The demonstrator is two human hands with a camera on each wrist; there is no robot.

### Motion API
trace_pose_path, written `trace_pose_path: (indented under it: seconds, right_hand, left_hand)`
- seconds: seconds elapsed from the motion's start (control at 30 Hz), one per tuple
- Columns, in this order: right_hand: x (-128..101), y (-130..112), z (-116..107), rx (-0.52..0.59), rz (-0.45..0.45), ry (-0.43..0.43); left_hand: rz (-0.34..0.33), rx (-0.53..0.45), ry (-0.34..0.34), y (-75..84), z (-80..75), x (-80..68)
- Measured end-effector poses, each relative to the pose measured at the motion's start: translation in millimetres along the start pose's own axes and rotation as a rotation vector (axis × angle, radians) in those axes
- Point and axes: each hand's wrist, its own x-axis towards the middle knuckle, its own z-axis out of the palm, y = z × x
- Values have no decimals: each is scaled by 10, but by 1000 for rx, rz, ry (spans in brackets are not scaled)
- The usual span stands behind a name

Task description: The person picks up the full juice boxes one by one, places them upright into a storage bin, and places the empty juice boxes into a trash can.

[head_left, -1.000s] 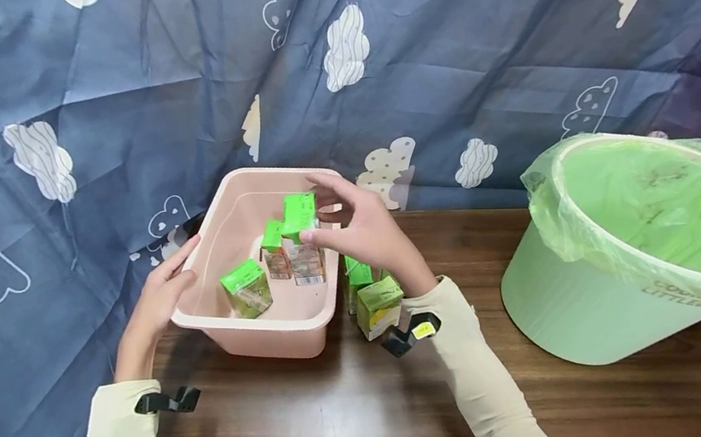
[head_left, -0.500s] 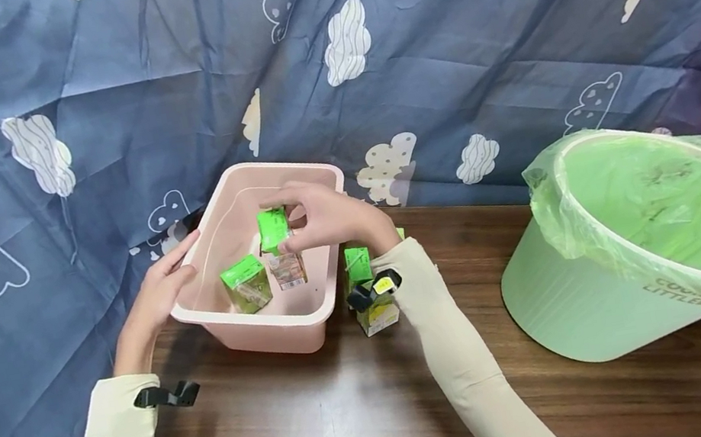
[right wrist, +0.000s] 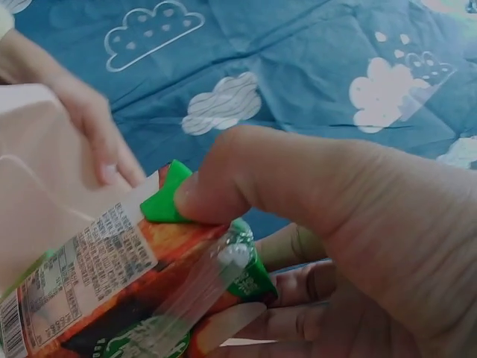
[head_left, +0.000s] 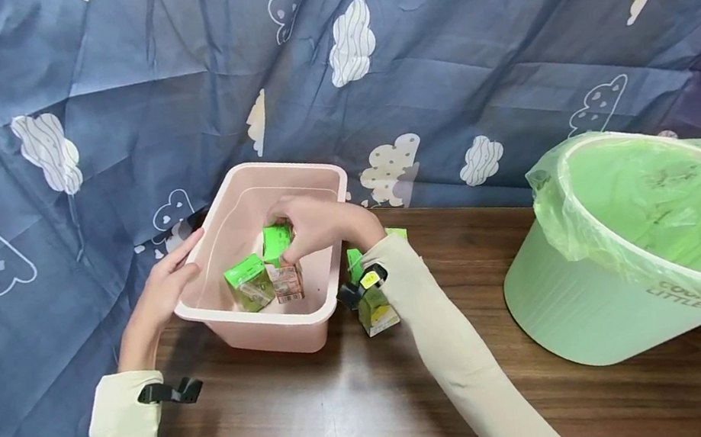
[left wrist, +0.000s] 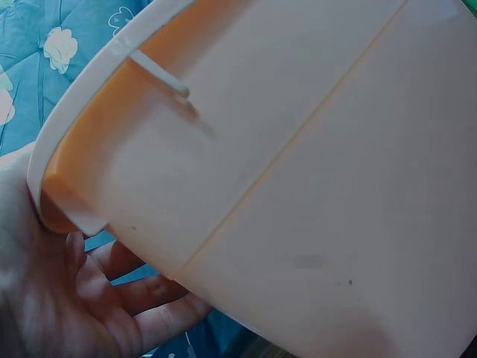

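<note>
My left hand [head_left: 158,297] grips the left rim of a pink plastic tub [head_left: 265,332]; in the left wrist view its fingers [left wrist: 160,306] lie against the tub's outer wall. Inside the tub, my right hand [head_left: 317,224] pinches a drink carton [right wrist: 89,283] by its upper end. That carton has a green top, a printed orange-brown side and a straw in clear wrap. Its thumb presses a green top flap in the right wrist view. Another drink carton [head_left: 250,285], green-topped with olive sides, sits just left of the held one. A third, smaller carton seen earlier is mostly hidden.
Right of the tub, several more cartons stand on the wooden table, one a yellow-green carton [head_left: 377,310], partly under my right forearm. A green bucket [head_left: 574,305] with a clear plastic liner stands at the right. A blue cloud-print cloth [head_left: 432,42] hangs behind.
My right hand has moved left and lower into the tub with the carton, bringing it close beside the olive-sided carton. My left hand stays on the rim.
</note>
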Motion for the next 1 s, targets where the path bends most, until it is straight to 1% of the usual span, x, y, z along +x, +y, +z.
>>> trace_pose_path:
  seconds: [0.17, 0.27, 0.5, 0.8, 1.0]
  right_hand:
    - [153, 42, 58, -57, 30, -77]
    - [248, 87, 106, -85, 75, -129]
    - [386, 224, 184, -155, 189, -223]
    - [525, 308, 253, -209, 243, -277]
    - [581, 303, 315, -236, 310, -316]
  left_hand:
    - [-1, -3, -4, -15, -19, 2]
    - [-3, -23, -2, -23, -24, -6]
    - [25, -62, -8, -17, 2, -4]
    - [10, -61, -7, -40, 3, 3]
    - [4, -61, -11, -25, -1, 12]
